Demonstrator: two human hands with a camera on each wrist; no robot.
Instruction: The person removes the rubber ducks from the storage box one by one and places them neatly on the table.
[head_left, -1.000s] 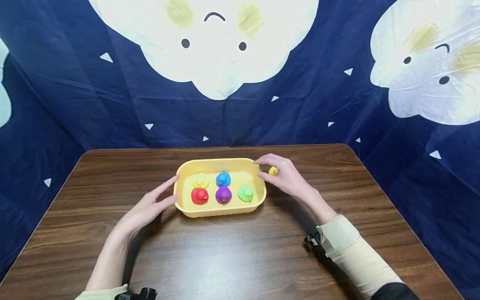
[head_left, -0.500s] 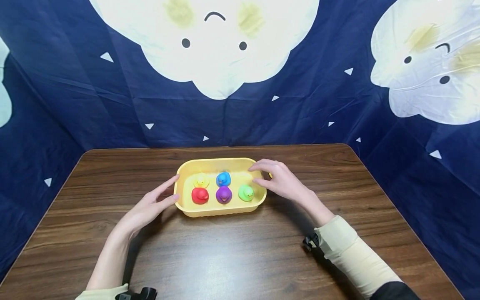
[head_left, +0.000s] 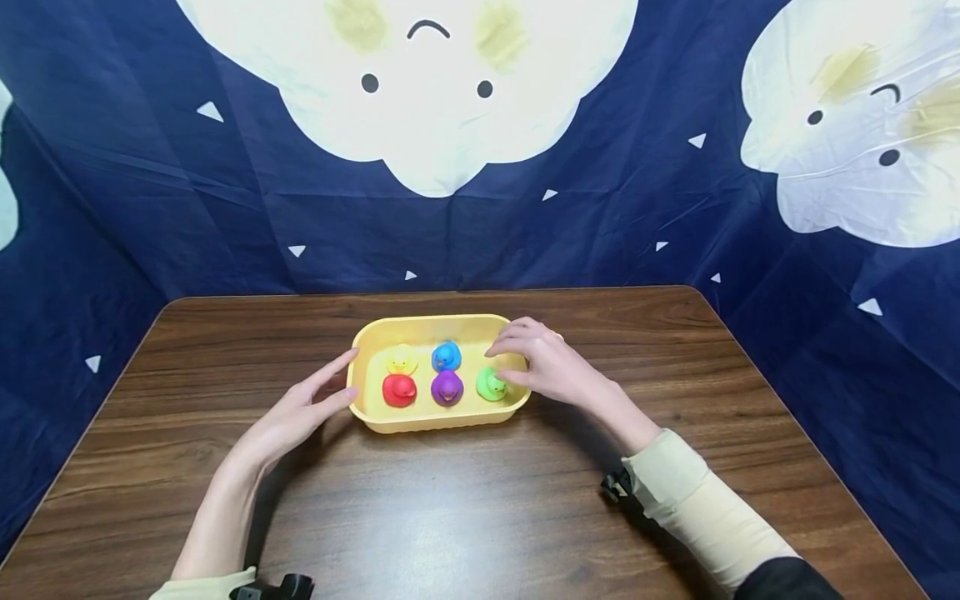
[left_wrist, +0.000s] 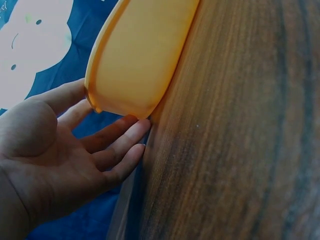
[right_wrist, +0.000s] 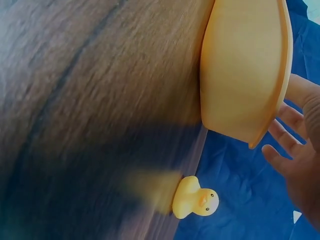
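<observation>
A yellow plastic tub [head_left: 442, 424] holds several toy ducks: a red duck [head_left: 399, 391], a purple duck [head_left: 447, 389], a blue duck [head_left: 446, 357], a yellow duck [head_left: 402, 362] and a green duck [head_left: 489, 384]. My left hand [head_left: 296, 412] rests its extended fingers against the tub's left end. Over the right rim reaches my right hand [head_left: 551, 362], fingers spread and slightly bent, with the thumb tip beside the green duck; nothing is pinched. Another yellow duck [right_wrist: 185, 199] sits on the table outside the tub's right end, almost wholly hidden by the right hand in the head view.
The tub stands on a brown wood-grain table [head_left: 450, 517], towards its far edge. Behind the table hangs a dark blue cloth [head_left: 225, 217] with white clouds. Both wrists wear small black cameras.
My right hand has moved left and slightly nearer, from beside the tub's right rim to over its inside at the green duck. The left hand, tub and ducks stay put.
</observation>
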